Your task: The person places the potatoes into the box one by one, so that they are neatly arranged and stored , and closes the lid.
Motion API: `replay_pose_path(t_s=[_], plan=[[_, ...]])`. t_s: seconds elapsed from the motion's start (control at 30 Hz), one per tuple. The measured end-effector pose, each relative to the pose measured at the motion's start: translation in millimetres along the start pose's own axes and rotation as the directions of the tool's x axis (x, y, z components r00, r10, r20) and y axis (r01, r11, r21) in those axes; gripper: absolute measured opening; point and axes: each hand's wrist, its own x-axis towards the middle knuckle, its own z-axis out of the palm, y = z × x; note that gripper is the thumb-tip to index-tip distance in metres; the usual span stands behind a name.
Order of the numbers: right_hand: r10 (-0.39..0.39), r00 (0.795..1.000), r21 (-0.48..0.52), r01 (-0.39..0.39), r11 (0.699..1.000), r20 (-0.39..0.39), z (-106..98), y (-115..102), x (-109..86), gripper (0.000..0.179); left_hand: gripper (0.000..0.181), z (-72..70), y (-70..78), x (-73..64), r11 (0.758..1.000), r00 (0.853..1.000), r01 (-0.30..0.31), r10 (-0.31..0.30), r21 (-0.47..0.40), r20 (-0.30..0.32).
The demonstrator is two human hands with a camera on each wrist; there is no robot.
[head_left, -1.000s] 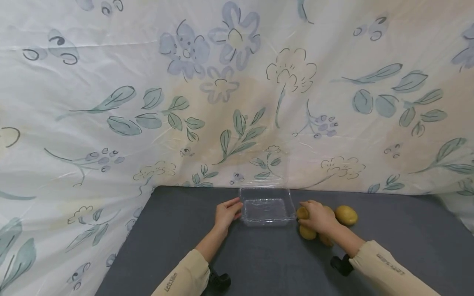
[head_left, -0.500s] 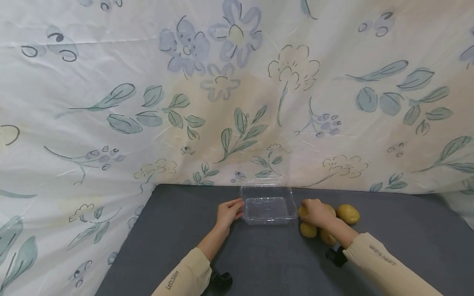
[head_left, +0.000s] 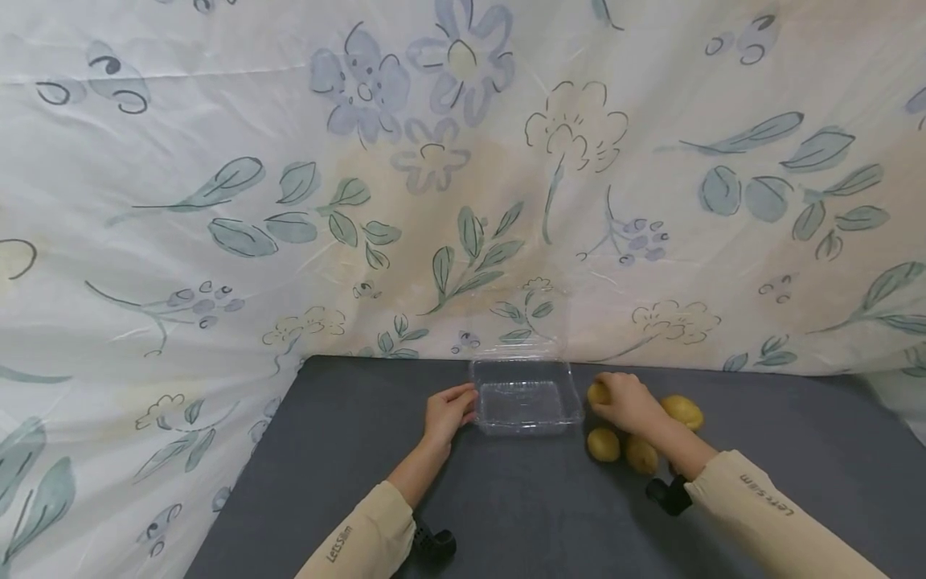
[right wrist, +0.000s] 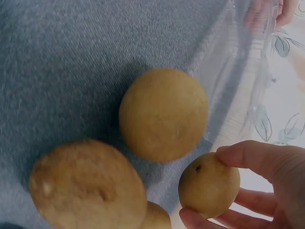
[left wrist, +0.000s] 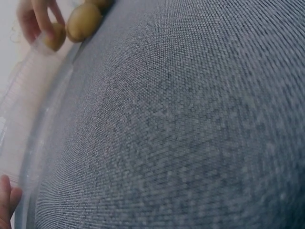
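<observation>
My right hand (head_left: 628,402) pinches a small potato (right wrist: 209,186) between thumb and fingertips, with a dark spot showing on its skin. It is beside the right wall of a clear plastic clamshell container (head_left: 526,428), whose lid stands up at the back. At the container's left wall, my left hand (head_left: 446,414) touches the rim with extended fingers; only its fingertips (left wrist: 5,198) show in the left wrist view. Under and near the right hand lie a round potato (head_left: 604,445), a larger brown-marked potato (head_left: 641,455) and a yellowish potato (head_left: 682,412).
A dark grey cloth covers the table (head_left: 521,507). Behind it hangs a floral curtain (head_left: 434,201), close to the container's raised lid. Black wrist camera mounts (head_left: 669,494) sit under both beige sleeves.
My right hand has gripped the small potato and moved slightly away from me with it, uncovering more of the potatoes below. The left hand has stayed at the container.
</observation>
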Motion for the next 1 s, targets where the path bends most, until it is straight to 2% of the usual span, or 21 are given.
replay_pose_path(t_s=[0.13,0.17,0.43,0.53,0.7,1.0], plan=[[0.000,1.000,-0.019,0.000,1.000,-0.010,-4.1,0.6,0.7,0.041,0.023,0.5,0.9,1.2,1.000,1.000,0.019,-0.019,0.009,-0.013],[0.004,1.000,-0.019,-0.004,1.000,-0.006,-5.1,0.6,1.0,0.042,0.024,1.2,1.9,1.6,0.999,0.999,0.048,-0.047,0.021,-0.023],[0.024,0.996,0.012,-0.025,1.000,0.081,-18.2,1.8,4.3,0.042,0.025,2.1,3.5,1.1,0.997,0.997,0.069,-0.068,0.018,-0.027],[0.024,0.988,0.050,-0.032,0.998,0.150,-26.8,3.3,7.3,0.043,0.024,2.4,3.8,1.5,0.997,0.997,0.074,-0.074,0.018,-0.028],[0.031,0.961,0.138,-0.071,0.988,0.275,-38.2,5.3,10.1,0.043,0.025,2.4,3.7,1.5,0.998,0.997,0.069,-0.068,0.012,-0.026],[0.062,0.945,0.145,-0.114,0.983,0.320,-46.6,0.1,14.9,0.042,0.024,2.0,3.7,0.9,0.996,0.996,0.080,-0.079,0.024,-0.034]])
